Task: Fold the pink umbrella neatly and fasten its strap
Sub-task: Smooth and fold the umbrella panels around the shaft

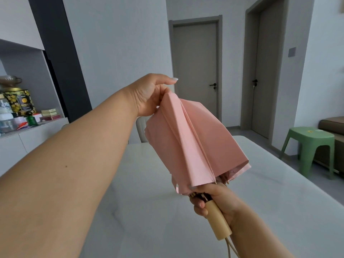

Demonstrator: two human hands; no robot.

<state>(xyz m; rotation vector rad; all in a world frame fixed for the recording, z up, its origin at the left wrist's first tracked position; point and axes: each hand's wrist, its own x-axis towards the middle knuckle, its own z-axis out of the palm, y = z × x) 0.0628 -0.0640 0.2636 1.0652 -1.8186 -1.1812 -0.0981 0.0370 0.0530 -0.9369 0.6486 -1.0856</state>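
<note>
The pink umbrella (195, 142) is collapsed and held in the air above the white table (260, 202), its canopy hanging in loose panels. My right hand (217, 200) grips the cream handle (217, 220) just below the rib ends, and a cream wrist cord hangs from the handle's end. My left hand (149, 97) reaches out with the arm stretched and pinches the far top fold of the pink canopy between thumb and fingers. No strap is visible; it may be hidden in the folds.
A green plastic stool (309, 146) stands right of the table, beside a brown sofa edge. A chair back (141, 129) shows behind the umbrella. Tins and bottles crowd the shelf (20, 108) at left. Two grey doors are at the back.
</note>
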